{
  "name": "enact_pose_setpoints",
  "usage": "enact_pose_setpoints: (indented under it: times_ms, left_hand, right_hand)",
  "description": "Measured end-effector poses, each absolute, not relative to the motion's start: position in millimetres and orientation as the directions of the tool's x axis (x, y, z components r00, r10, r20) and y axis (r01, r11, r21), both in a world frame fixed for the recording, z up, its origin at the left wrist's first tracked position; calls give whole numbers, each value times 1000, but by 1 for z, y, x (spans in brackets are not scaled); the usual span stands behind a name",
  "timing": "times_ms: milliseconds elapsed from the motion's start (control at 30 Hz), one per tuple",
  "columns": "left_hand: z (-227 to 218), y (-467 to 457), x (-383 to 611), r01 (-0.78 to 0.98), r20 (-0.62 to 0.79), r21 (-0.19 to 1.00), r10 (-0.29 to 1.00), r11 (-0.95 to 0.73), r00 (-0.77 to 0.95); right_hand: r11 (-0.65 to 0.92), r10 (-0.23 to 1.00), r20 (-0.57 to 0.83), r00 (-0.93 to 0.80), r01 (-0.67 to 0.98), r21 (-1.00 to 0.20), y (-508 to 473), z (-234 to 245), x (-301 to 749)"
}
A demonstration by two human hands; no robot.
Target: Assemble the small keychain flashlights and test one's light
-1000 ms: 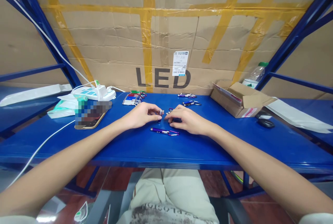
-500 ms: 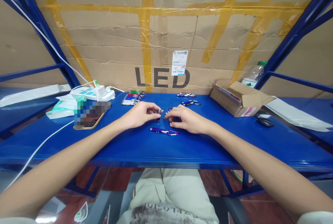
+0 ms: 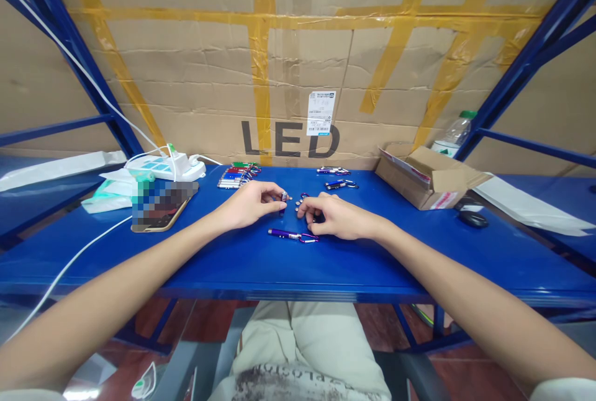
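Observation:
My left hand (image 3: 254,204) pinches a short purple flashlight tube (image 3: 283,203) between thumb and fingers, holding it upright just above the blue table. Several small silver button cells (image 3: 297,205) lie beside it, between my hands. My right hand (image 3: 336,216) hovers low over the table at these cells, fingers curled down and thumb apart from the index finger; nothing shows clearly in it. Part of a purple carabiner clip (image 3: 305,195) shows behind its fingers. Closer to me lies a whole purple keychain flashlight (image 3: 292,236) with its carabiner.
A row of coloured keychain flashlights (image 3: 236,176) lies back left, with more flashlights (image 3: 339,184) back right. On the left are a phone (image 3: 174,218) and a white power strip (image 3: 181,168). An opened cardboard box (image 3: 428,177), a black mouse (image 3: 474,219) and a bottle (image 3: 459,134) stand right.
My right hand has shifted slightly right and its fingers have curled in more, leaving more of the button cells in sight. My left hand keeps the tube in nearly the same place.

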State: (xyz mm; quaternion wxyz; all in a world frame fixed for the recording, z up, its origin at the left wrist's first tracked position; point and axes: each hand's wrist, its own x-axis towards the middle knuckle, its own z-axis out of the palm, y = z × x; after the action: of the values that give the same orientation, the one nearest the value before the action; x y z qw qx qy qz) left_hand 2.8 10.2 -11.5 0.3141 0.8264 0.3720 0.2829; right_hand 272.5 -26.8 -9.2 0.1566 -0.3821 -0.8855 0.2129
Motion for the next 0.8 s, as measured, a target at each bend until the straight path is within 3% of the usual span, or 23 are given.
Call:
enact_pose_setpoints:
  times_ms: [133,267,800]
  left_hand:
    - [-12,10,3,439,237,727,793,-528,561]
    - [-13,11,3,440,242,729,799,-525,551]
    - [-14,10,3,461,256,700,795,-545,551]
  right_hand:
    - [540,750,74,-657,544,-642,-24,-11,274]
    - [511,753,58,-656,526,-680,-20,-12,278]
    - [612,728,0,-686,650,-452,-29,-1,274]
